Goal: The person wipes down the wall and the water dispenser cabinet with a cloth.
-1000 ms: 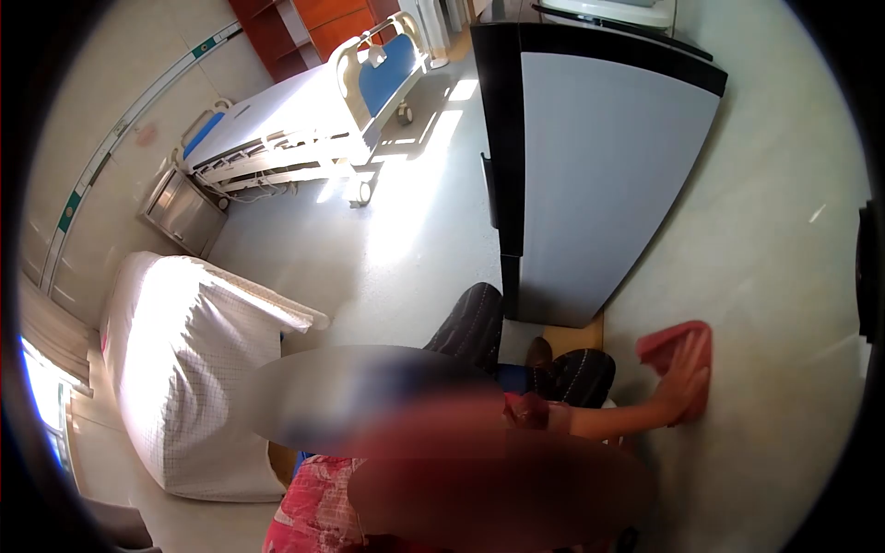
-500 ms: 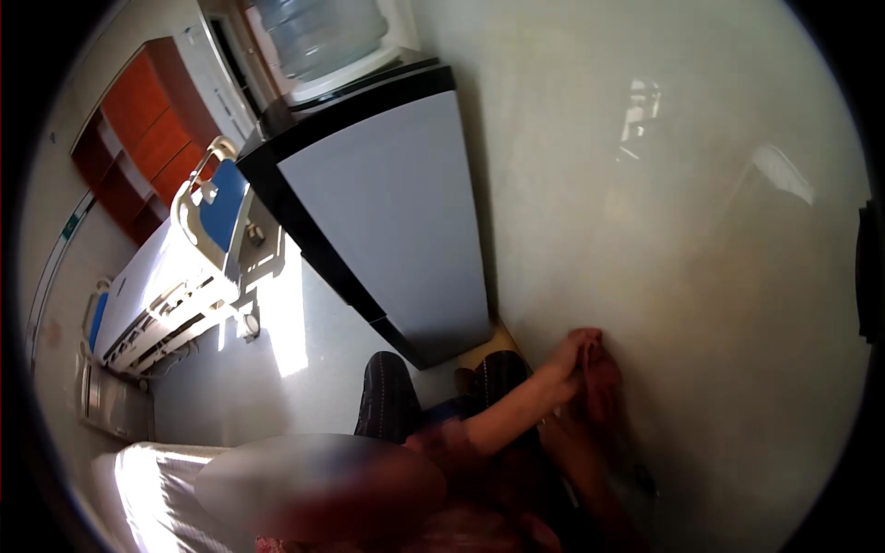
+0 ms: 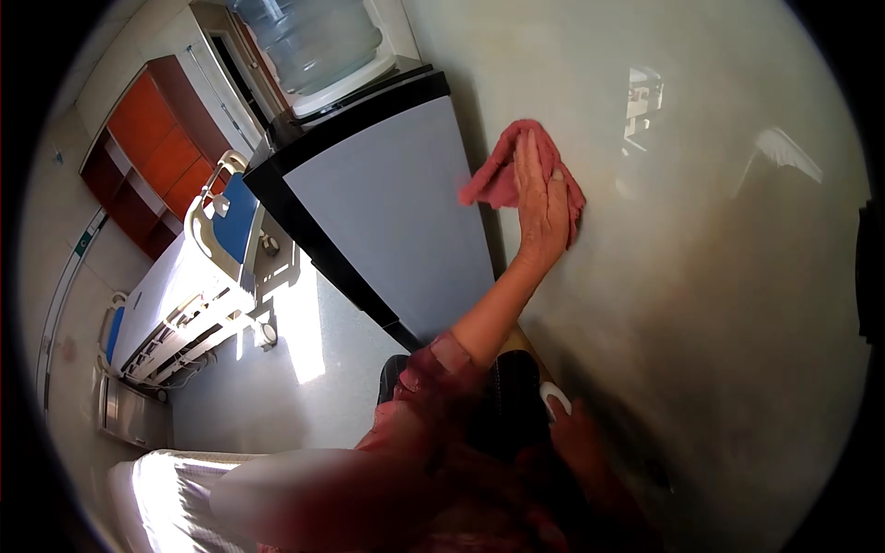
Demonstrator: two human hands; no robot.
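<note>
A folded red cloth (image 3: 502, 184) lies pressed against the pale, glossy wall, just right of the water dispenser. My left hand (image 3: 542, 207) is on top of it, fingers stretched out, holding it to the wall. Lower down, near my knee and close to the wall, my right hand (image 3: 576, 433) grips a small white rounded object (image 3: 555, 400). Only part of that object shows, and its kind cannot be made out. Shadow darkens the right hand and forearm.
The grey and black water dispenser (image 3: 387, 203) stands on my left, carrying a large water bottle (image 3: 313, 46). Farther left are a hospital bed (image 3: 175, 286), an orange-brown cabinet (image 3: 152, 129) and a metal bedside cabinet (image 3: 134, 410). A sunlit white-covered surface (image 3: 175, 498) is at lower left.
My left hand has moved up the wall with the red cloth, from low beside my right hand to dispenser height. The cloth is now spread flatter. The white object has come into view at my right hand.
</note>
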